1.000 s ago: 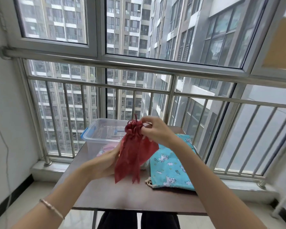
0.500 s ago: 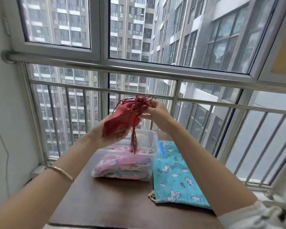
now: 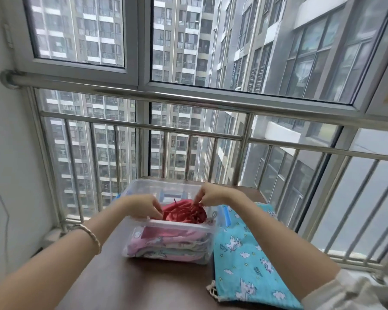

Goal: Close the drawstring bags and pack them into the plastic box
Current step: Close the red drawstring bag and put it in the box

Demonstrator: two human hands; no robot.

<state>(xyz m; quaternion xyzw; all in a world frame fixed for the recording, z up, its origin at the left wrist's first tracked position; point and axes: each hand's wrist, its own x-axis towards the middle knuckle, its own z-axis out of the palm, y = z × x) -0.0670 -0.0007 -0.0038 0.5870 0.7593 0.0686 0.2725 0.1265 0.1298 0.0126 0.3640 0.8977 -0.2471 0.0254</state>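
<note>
An enclosed balcony in a high-rise flat: aluminium-framed windows [image 3: 141, 52] fill the outer wall, backed by a stainless-steel safety railing [image 3: 188, 100] of upright bars. Through the glass, neighbouring residential towers [image 3: 179, 41] rise close by, their stacked windows and balconies running well below this level. A plain white wall [image 3: 11, 142] with a loose cable [image 3: 7, 220] closes the left side. A small brown counter [image 3: 143, 285] carries a clear plastic box [image 3: 177, 226] of unicorn-print cloth bags [image 3: 164, 242], a household touch.
</note>
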